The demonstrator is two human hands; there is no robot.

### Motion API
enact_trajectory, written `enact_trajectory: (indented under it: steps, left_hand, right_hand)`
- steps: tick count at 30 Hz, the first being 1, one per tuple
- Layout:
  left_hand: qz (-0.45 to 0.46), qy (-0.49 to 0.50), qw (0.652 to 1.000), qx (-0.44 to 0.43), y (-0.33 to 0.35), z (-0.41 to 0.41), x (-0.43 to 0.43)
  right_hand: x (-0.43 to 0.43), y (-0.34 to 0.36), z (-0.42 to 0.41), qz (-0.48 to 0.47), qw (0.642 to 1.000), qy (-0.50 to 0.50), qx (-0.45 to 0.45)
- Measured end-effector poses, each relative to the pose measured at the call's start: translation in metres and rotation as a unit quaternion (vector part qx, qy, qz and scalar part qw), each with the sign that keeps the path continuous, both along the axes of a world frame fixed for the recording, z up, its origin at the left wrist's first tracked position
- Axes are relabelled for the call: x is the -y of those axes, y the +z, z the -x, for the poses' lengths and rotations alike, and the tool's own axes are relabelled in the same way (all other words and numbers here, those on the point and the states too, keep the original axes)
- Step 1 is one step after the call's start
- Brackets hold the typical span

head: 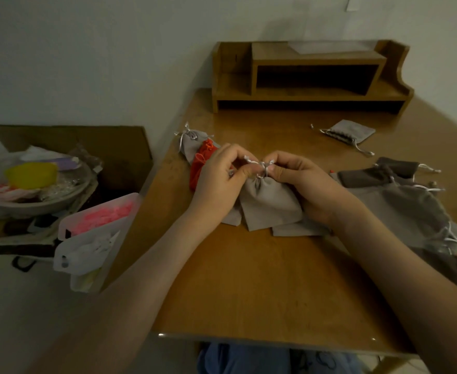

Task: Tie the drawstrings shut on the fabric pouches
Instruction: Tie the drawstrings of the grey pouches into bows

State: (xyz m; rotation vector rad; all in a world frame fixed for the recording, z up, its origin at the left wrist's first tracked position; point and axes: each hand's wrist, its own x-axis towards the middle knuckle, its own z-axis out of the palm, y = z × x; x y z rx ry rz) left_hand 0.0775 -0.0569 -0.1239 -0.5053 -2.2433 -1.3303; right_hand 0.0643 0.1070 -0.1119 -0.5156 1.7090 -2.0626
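Note:
A light grey fabric pouch [269, 205] lies on the wooden table [262, 292] in the middle, its neck gathered. My left hand [219, 179] and my right hand [303, 182] each pinch the silver drawstring [259, 166] at the pouch's neck, fingertips nearly touching. An orange-red pouch [199, 166] and another grey pouch [192, 141] lie just left of my left hand. More grey pouches lie partly under the held one.
A heap of darker grey pouches [410, 201] covers the table's right side. One grey pouch [348, 132] lies far right near a wooden desk shelf [311, 76]. Left of the table stand a cardboard box with a bowl [33, 184] and a plastic tray [95, 233].

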Motion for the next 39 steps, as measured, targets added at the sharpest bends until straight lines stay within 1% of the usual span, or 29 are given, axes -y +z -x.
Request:
enact_trajectory:
  steps: [4, 8, 10, 13, 16, 18, 20, 23, 25, 26, 28, 30, 32, 34, 36, 37, 38, 39]
  left_hand:
    - [0.022, 0.038, 0.999, -0.010, -0.001, 0.000, 0.001]
    - [0.040, 0.057, 0.998, -0.013, -0.001, 0.000, 0.001]
    - [0.041, 0.065, 0.997, -0.021, -0.001, 0.000, 0.001]
    - [0.045, 0.074, 0.996, -0.029, -0.001, 0.000, 0.004]
    - [0.053, 0.077, 0.994, -0.053, 0.000, 0.001, 0.006]
    - [0.063, 0.079, 0.992, -0.073, 0.001, 0.002, 0.005]
    - [0.068, 0.082, 0.990, -0.091, 0.002, 0.001, 0.004]
    - [0.062, 0.075, 0.990, -0.100, 0.003, 0.002, 0.005]
    - [0.022, 0.019, 0.998, -0.063, 0.003, 0.001, 0.005]
    - [-0.011, -0.020, 1.000, -0.015, 0.005, -0.001, 0.004]
    - [-0.061, -0.082, 0.990, 0.102, 0.009, -0.003, 0.003]
    - [-0.071, -0.097, 0.976, 0.180, 0.011, -0.004, 0.004]
    - [-0.064, -0.082, 0.974, 0.199, 0.013, -0.005, 0.003]
    - [-0.090, -0.061, 0.975, 0.194, 0.020, -0.008, 0.005]
    - [-0.135, -0.060, 0.968, 0.205, 0.028, -0.010, 0.014]
    - [-0.143, -0.064, 0.965, 0.211, 0.032, -0.011, 0.019]
    - [-0.131, -0.062, 0.966, 0.214, 0.034, -0.011, 0.025]
    - [-0.085, -0.046, 0.971, 0.218, 0.035, -0.010, 0.029]
  right_hand:
    - [0.001, 0.002, -0.002, 0.006, 1.000, -0.023, 0.003]
    - [0.003, 0.001, -0.002, -0.020, 0.998, -0.066, -0.012]
    - [0.004, 0.000, -0.001, -0.032, 0.995, -0.092, -0.021]
    - [0.002, 0.000, 0.001, -0.025, 0.989, -0.144, -0.036]
    - [0.000, -0.001, 0.004, -0.024, 0.982, -0.179, -0.050]
    - [0.001, -0.003, 0.005, -0.040, 0.977, -0.199, -0.062]
    - [0.003, -0.003, 0.006, -0.051, 0.973, -0.212, -0.070]
    - [0.004, -0.003, 0.005, -0.044, 0.975, -0.211, -0.062]
    - [0.003, -0.002, 0.003, -0.052, 0.976, -0.203, -0.065]
    - [0.003, -0.001, 0.002, -0.058, 0.976, -0.197, -0.070]
    - [0.002, 0.001, 0.001, -0.057, 0.976, -0.195, -0.080]
    - [0.002, 0.002, 0.001, -0.052, 0.975, -0.200, -0.085]
    - [0.001, 0.005, 0.000, -0.055, 0.976, -0.195, -0.084]
    - [-0.001, 0.006, 0.000, -0.093, 0.975, -0.183, -0.088]
    - [-0.001, 0.005, 0.001, -0.180, 0.957, -0.192, -0.123]
    - [-0.001, 0.003, 0.001, -0.239, 0.936, -0.204, -0.160]
    - [-0.002, 0.000, 0.002, -0.312, 0.902, -0.216, -0.208]
    - [-0.004, -0.002, 0.003, -0.399, 0.853, -0.224, -0.252]
